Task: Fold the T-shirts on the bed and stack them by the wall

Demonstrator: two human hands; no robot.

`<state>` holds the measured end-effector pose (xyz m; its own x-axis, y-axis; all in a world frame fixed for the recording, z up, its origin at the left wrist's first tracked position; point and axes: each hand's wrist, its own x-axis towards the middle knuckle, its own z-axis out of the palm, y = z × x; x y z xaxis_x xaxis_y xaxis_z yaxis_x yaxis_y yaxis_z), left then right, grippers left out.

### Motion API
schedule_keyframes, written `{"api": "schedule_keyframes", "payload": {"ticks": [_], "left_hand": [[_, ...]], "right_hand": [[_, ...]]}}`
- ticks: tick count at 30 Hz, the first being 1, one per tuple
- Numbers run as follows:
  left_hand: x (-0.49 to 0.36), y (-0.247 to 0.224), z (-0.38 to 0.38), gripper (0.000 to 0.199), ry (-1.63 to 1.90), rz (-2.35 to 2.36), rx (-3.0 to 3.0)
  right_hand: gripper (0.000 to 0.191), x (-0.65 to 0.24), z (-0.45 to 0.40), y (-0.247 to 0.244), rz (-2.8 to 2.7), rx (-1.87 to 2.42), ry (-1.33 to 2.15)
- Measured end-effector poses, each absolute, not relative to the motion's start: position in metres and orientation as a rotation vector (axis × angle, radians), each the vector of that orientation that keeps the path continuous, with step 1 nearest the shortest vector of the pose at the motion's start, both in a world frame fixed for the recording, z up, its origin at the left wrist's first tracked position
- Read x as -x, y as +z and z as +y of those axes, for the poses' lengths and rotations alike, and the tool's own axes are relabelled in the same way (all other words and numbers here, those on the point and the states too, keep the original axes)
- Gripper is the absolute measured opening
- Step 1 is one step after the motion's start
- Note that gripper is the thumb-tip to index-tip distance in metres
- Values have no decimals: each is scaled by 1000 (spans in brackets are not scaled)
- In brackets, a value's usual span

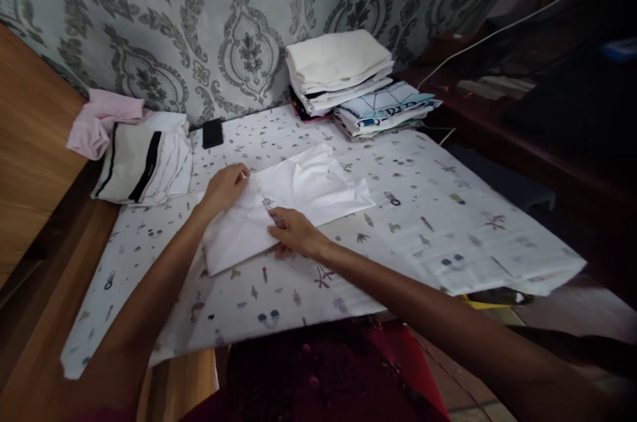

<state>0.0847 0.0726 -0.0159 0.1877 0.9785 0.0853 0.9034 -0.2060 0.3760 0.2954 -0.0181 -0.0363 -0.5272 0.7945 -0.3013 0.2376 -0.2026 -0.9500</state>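
A white cloth garment (308,180) lies on the patterned table cover, partly folded over at its left half and wrinkled toward the right. My left hand (227,186) pinches the far edge of the folded part, with its fingertips closed together. On the near edge, my right hand (293,233) grips the fabric between thumb and curled fingers. Some of the right fingers are hidden behind the cloth. What kind of garment it is cannot be made out.
Stacks of folded clothes, a white pile (341,64) and a printed pile (385,107), stand at the back right. Striped folded fabric (132,163) and pink cloth (107,118) lie at the left, near a black phone-like object (212,133). Patterned wallpaper (249,44) rises behind.
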Motion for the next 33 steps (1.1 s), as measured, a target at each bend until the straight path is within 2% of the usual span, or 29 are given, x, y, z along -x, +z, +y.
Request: {"api": "schedule_keyframes", "payload": {"ticks": [3,6,13,16,21,33], "left_hand": [[-91,-12,45,19,435,1694,-2190],[-95,-15,27,24,449,1586,-2179],[-99,-26,17,29,458,1527,-2324],[-100,-27,19,26,414,1564,-2368],[-100,-30,21,15,371,1590,-2421],[-98,-32,26,19,261,1585,-2507]], "right_hand": [[34,-299,-17,-34,-1653,1195,1803],[34,-303,-14,-29,-1733,1249,1728],[30,-296,10,-21,-2169,1396,829],[28,-284,20,-23,-2328,1443,632],[27,-273,28,-28,-2387,1495,555],[20,-271,37,-35,-2337,1536,662]]}}
